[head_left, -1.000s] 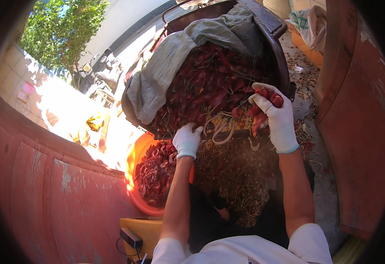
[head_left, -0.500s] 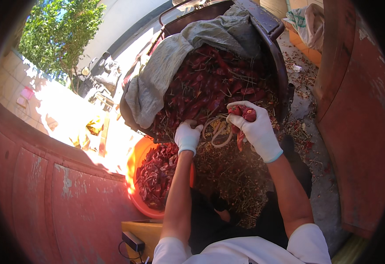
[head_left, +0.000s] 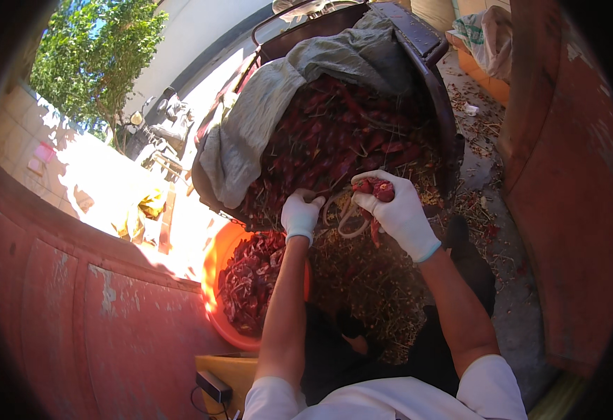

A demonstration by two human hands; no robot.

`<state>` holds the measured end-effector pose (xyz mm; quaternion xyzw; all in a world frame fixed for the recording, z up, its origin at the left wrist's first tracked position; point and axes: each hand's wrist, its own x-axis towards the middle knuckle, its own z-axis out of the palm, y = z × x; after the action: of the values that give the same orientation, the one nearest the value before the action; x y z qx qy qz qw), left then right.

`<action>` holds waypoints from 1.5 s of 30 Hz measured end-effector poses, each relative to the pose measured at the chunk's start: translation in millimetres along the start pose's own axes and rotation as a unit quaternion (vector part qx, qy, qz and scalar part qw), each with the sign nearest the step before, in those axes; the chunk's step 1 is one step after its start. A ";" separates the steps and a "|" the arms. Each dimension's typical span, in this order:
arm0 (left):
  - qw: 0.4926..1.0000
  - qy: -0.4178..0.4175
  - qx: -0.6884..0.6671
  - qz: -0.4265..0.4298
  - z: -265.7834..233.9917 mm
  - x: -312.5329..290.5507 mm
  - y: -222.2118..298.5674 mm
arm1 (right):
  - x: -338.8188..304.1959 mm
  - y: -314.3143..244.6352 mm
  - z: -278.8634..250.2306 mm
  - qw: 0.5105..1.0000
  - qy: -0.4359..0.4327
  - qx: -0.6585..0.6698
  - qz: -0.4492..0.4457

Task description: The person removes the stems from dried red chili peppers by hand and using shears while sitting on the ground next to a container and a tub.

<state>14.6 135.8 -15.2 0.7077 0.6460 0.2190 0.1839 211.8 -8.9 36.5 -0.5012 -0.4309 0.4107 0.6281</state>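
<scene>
My right hand (head_left: 399,213), in a white glove, closes around several dried red chili peppers (head_left: 376,189); one hangs below the fingers. At the front edge of the chili pile (head_left: 341,129), my left hand (head_left: 300,214), also gloved in white, has its fingers curled inward. What those fingers grip, if anything, is hidden. A pale looped cord (head_left: 348,227) hangs between the two hands. The pile fills a dark metal cart bed (head_left: 441,91), partly covered by a grey woven cloth (head_left: 243,133). Below my left wrist stands an orange basin (head_left: 215,318) holding more red chilies.
Stems and seeds (head_left: 369,287) litter the ground under my hands. A red painted door panel (head_left: 138,315) stands at left, another red panel (head_left: 572,210) at right. A yellow wooden piece (head_left: 240,371) with a black box on it is near my left elbow.
My right hand has shifted slightly left and down with the chilies, closer to my left hand. The left hand has hardly moved.
</scene>
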 end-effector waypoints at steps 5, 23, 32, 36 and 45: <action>0.996 0.088 -0.015 0.015 -4.5 -14.6 -4.1 | 3.0 6.6 4.4 1.000 0.006 -0.007 -0.016; 0.874 0.026 -0.483 0.056 -31.2 -124.9 56.5 | -12.5 10.0 27.6 0.995 -0.055 0.088 -0.009; 0.935 0.081 -0.300 0.171 -29.2 -123.4 49.6 | -18.1 12.4 29.2 0.998 -0.001 -0.027 -0.050; 0.913 0.083 -0.384 0.109 -39.0 -133.9 55.2 | -18.6 16.6 24.8 0.942 0.091 -0.231 -0.224; 0.934 0.081 -0.335 0.100 -48.7 -138.9 56.4 | -27.4 6.7 19.1 0.844 0.091 -0.397 -0.349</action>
<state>25.3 -9.1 46.1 0.6462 0.4737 0.4961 0.3345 185.1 -28.6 28.8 -0.5596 -0.6442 -0.0894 0.5136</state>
